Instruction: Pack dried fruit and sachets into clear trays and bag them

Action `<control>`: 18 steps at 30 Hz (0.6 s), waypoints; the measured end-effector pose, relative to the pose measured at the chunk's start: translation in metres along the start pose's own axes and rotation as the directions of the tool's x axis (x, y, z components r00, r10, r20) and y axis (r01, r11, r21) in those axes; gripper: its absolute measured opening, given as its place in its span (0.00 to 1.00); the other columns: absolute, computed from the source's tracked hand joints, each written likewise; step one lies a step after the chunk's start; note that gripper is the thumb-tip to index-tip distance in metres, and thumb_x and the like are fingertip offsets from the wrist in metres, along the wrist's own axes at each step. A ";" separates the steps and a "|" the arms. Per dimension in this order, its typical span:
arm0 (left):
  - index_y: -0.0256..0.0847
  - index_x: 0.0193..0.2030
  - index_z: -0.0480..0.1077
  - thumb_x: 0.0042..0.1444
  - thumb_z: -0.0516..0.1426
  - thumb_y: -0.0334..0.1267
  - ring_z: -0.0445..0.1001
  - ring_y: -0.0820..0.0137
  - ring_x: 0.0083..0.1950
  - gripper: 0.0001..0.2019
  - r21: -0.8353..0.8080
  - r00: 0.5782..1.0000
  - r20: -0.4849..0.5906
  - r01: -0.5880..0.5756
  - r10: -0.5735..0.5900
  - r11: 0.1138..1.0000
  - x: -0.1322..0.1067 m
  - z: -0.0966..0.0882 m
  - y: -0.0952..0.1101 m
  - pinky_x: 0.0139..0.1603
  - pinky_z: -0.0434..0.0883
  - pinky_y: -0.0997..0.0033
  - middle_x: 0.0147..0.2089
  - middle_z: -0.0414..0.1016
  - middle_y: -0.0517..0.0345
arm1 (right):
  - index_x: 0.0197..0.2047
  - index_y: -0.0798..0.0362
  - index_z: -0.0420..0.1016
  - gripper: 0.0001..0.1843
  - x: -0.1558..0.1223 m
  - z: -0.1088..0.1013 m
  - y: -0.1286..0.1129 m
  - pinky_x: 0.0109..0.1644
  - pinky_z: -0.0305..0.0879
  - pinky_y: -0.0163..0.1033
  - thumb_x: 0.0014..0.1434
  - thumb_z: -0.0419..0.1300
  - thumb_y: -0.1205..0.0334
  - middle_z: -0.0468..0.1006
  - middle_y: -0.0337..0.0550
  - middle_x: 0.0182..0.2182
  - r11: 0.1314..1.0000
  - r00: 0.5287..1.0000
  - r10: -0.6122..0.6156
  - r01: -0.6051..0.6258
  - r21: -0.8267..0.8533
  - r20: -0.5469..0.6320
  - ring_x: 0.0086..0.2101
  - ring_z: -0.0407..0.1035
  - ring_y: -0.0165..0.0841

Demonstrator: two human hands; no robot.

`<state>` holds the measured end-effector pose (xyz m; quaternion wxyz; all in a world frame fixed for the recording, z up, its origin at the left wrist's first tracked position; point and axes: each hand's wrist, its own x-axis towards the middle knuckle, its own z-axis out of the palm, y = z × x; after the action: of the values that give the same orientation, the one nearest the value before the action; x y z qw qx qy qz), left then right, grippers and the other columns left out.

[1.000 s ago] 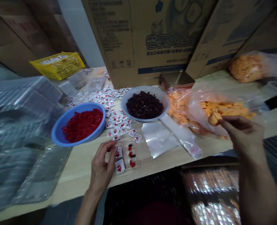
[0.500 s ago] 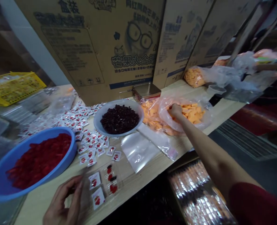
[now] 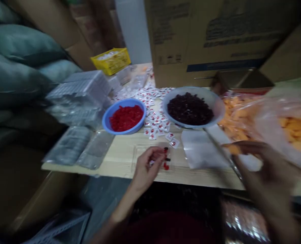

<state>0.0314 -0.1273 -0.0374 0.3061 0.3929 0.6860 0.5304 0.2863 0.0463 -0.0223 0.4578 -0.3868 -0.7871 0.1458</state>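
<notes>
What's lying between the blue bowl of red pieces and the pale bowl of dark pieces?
Scattered small white packets with red print lie on the table between the blue bowl and pale bowl, as the head view shows.

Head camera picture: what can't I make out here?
Head view: shape of the orange piece, blurred in the right hand.
Head view: part of the clear tray, hidden by the left hand.
Head view: carton print, blurred.
Head view: clear bag, cut off at right edge.

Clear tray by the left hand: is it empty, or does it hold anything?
Not empty: red and dark pieces show in the clear tray, by the left hand.
</notes>
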 end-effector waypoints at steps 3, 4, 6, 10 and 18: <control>0.39 0.54 0.68 0.59 0.61 0.47 0.75 0.70 0.40 0.20 -0.254 0.990 0.056 0.136 -0.126 0.958 -0.011 -0.002 0.001 0.37 0.71 0.73 0.46 0.77 0.50 | 0.40 0.47 0.72 0.05 -0.038 0.080 -0.074 0.52 0.58 0.51 0.63 0.59 0.67 0.81 0.42 0.38 0.944 0.936 -0.311 0.284 0.165 0.165 0.41 0.76 0.39; 0.39 0.53 0.68 0.58 0.62 0.47 0.74 0.70 0.39 0.21 -0.293 0.987 0.046 0.160 -0.153 0.943 -0.015 -0.009 -0.002 0.36 0.71 0.74 0.45 0.76 0.51 | 0.40 0.48 0.72 0.06 -0.047 0.105 -0.094 0.54 0.56 0.50 0.65 0.57 0.69 0.81 0.41 0.39 0.921 0.910 -0.366 0.325 0.214 0.193 0.42 0.76 0.37; 0.38 0.51 0.70 0.57 0.63 0.47 0.73 0.72 0.37 0.20 -0.308 0.982 -0.011 0.179 -0.191 0.934 -0.021 -0.030 -0.014 0.36 0.71 0.75 0.42 0.77 0.52 | 0.41 0.49 0.72 0.07 -0.058 0.147 -0.121 0.55 0.54 0.48 0.66 0.56 0.70 0.82 0.41 0.41 0.890 0.877 -0.424 0.357 0.283 0.227 0.44 0.75 0.35; 0.39 0.51 0.71 0.58 0.61 0.44 0.74 0.70 0.38 0.16 -0.087 0.972 -0.178 0.137 -0.151 0.987 -0.018 -0.074 -0.044 0.41 0.70 0.71 0.44 0.78 0.54 | 0.50 0.48 0.73 0.11 -0.063 0.177 -0.129 0.57 0.51 0.48 0.65 0.59 0.69 0.80 0.44 0.50 0.884 0.847 -0.438 0.344 0.317 0.302 0.51 0.72 0.37; 0.46 0.55 0.72 0.62 0.55 0.36 0.69 0.59 0.56 0.15 0.580 0.996 0.011 -0.076 0.085 0.811 0.010 -0.087 -0.071 0.58 0.63 0.54 0.54 0.76 0.53 | 0.48 0.47 0.75 0.08 -0.066 0.115 -0.059 0.57 0.53 0.53 0.64 0.62 0.63 0.80 0.45 0.47 0.959 0.907 -0.260 0.200 0.203 0.333 0.51 0.72 0.42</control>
<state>-0.0620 -0.1703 -0.0848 0.1441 0.4921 0.7999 0.3119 0.1804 -0.0272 -0.0898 0.3521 -0.2194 -0.8823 0.2224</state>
